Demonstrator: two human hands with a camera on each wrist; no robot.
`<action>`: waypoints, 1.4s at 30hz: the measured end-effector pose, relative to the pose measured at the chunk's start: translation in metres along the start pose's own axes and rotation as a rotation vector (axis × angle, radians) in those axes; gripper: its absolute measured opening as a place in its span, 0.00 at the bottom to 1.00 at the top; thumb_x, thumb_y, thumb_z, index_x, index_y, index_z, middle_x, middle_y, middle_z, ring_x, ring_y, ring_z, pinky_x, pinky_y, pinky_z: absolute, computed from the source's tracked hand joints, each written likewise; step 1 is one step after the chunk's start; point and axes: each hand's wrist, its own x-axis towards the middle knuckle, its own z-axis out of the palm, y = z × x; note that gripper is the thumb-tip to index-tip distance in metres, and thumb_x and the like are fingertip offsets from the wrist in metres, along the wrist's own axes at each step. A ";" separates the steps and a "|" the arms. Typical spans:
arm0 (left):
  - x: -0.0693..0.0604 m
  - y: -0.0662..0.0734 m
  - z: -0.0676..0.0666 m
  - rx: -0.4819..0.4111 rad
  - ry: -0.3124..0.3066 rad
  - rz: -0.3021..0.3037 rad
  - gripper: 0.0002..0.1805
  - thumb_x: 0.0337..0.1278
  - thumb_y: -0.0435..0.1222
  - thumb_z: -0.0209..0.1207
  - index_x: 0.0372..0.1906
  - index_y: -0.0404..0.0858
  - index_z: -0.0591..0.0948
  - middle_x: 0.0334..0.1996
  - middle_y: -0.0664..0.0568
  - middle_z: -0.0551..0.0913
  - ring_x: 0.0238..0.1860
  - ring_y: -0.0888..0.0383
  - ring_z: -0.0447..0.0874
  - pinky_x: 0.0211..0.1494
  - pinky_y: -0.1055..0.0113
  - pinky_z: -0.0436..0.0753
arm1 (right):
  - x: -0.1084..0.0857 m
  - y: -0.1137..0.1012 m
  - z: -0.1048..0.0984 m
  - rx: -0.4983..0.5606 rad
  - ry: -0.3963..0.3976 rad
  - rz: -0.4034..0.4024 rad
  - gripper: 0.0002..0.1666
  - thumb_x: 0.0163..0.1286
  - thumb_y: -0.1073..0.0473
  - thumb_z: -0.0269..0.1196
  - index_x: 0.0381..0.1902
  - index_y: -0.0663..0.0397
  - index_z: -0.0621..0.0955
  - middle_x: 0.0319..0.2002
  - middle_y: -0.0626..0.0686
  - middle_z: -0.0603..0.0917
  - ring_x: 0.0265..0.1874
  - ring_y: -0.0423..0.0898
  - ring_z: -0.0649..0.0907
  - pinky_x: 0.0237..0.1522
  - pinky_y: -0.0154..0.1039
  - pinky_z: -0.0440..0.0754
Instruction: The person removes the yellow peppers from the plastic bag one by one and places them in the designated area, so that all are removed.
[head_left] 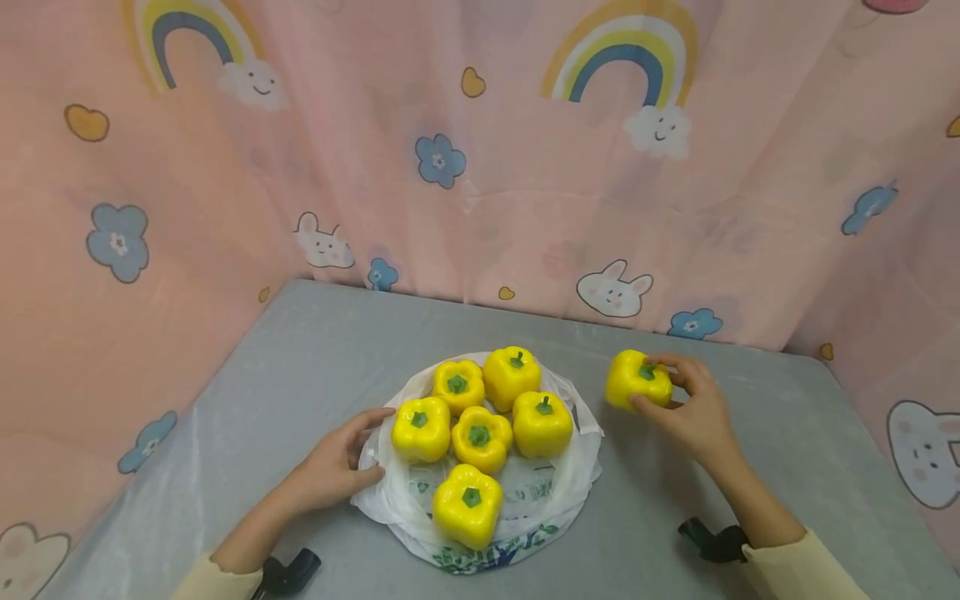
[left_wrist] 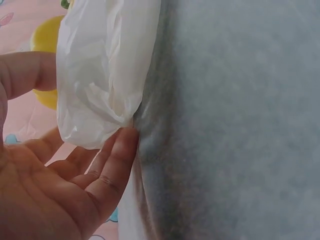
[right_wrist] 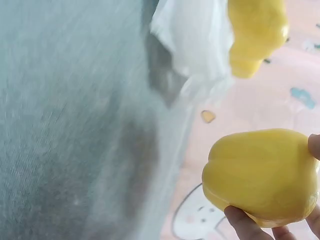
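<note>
We find a grey tabletop (head_left: 337, 333), dull and faintly creased, its back edge meeting a pink curtain (head_left: 510, 233). The curtain closes off the far side and both flanks – its folds printed with rainbows (head_left: 618, 37), smiling clouds (head_left: 660, 131), blue flowers (head_left: 117, 242) and rabbit heads (head_left: 615, 290). On the surface we note a white plastic bag (head_left: 577, 492), spread wide, with green print on its near side and six yellow peppers (head_left: 480, 440) within. The left hand (head_left: 330, 467) touches the bag's left rim, fingers and thumb loosely spread. The right hand (head_left: 701, 408) grips a seventh pepper (head_left: 628, 387) between thumb and fingers – above the tabletop, right of the bag and well apart from it.
</note>
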 end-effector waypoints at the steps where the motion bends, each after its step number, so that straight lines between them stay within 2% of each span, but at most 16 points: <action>1: 0.000 0.000 0.000 -0.004 0.000 0.000 0.38 0.49 0.29 0.63 0.69 0.43 0.64 0.67 0.33 0.66 0.40 0.54 0.84 0.36 0.70 0.84 | 0.003 0.002 0.001 -0.003 -0.003 0.013 0.30 0.56 0.59 0.70 0.56 0.63 0.75 0.59 0.67 0.70 0.51 0.67 0.75 0.46 0.62 0.80; 4: 0.001 0.001 -0.002 -0.011 0.006 0.004 0.38 0.49 0.29 0.63 0.69 0.42 0.65 0.67 0.33 0.66 0.34 0.58 0.82 0.32 0.71 0.83 | 0.012 0.009 0.003 0.009 -0.014 0.030 0.30 0.57 0.59 0.69 0.57 0.63 0.75 0.60 0.69 0.69 0.52 0.69 0.75 0.51 0.64 0.77; 12: 0.001 -0.001 -0.002 -0.005 0.042 -0.008 0.38 0.46 0.28 0.64 0.67 0.40 0.67 0.65 0.34 0.69 0.36 0.57 0.80 0.32 0.73 0.82 | 0.022 0.025 0.010 -0.003 -0.059 0.039 0.31 0.58 0.58 0.69 0.58 0.63 0.73 0.62 0.71 0.66 0.54 0.73 0.73 0.53 0.68 0.72; 17: 0.001 -0.001 0.000 -0.014 0.067 -0.040 0.37 0.45 0.27 0.64 0.65 0.41 0.69 0.64 0.36 0.70 0.35 0.58 0.79 0.31 0.72 0.82 | 0.021 0.034 0.013 -0.025 -0.093 0.077 0.32 0.58 0.57 0.69 0.59 0.62 0.72 0.63 0.69 0.66 0.57 0.72 0.71 0.56 0.67 0.72; 24: 0.003 -0.001 -0.002 -0.042 0.076 -0.052 0.35 0.45 0.25 0.61 0.65 0.41 0.70 0.65 0.37 0.71 0.40 0.56 0.80 0.32 0.71 0.82 | 0.022 0.038 0.014 -0.005 -0.115 0.103 0.35 0.60 0.56 0.68 0.62 0.62 0.70 0.64 0.71 0.64 0.58 0.73 0.70 0.57 0.68 0.70; 29: 0.005 0.000 -0.002 -0.020 0.080 -0.042 0.35 0.46 0.26 0.61 0.65 0.40 0.70 0.64 0.38 0.72 0.42 0.54 0.81 0.34 0.72 0.82 | 0.020 0.030 0.010 -0.030 -0.115 0.097 0.36 0.60 0.55 0.67 0.64 0.60 0.69 0.66 0.71 0.63 0.59 0.74 0.70 0.55 0.69 0.71; 33: 0.004 0.001 -0.002 -0.030 0.076 -0.036 0.35 0.46 0.25 0.61 0.65 0.40 0.70 0.64 0.37 0.71 0.46 0.51 0.82 0.36 0.72 0.83 | 0.015 0.017 0.006 -0.051 -0.072 0.063 0.35 0.61 0.56 0.66 0.65 0.58 0.69 0.65 0.71 0.65 0.60 0.73 0.68 0.54 0.68 0.72; 39: 0.002 0.002 -0.002 -0.062 0.067 -0.027 0.35 0.46 0.25 0.60 0.65 0.38 0.69 0.64 0.35 0.70 0.47 0.50 0.82 0.36 0.71 0.83 | 0.000 -0.016 0.006 -0.020 0.045 -0.071 0.32 0.58 0.58 0.67 0.61 0.55 0.74 0.62 0.65 0.71 0.59 0.64 0.69 0.55 0.70 0.69; 42: 0.002 0.003 -0.002 -0.064 0.063 -0.042 0.35 0.47 0.25 0.60 0.65 0.39 0.69 0.65 0.36 0.70 0.47 0.50 0.82 0.36 0.72 0.83 | -0.006 -0.029 0.011 0.035 0.057 -0.153 0.31 0.56 0.60 0.68 0.59 0.55 0.76 0.60 0.61 0.74 0.57 0.60 0.72 0.55 0.68 0.72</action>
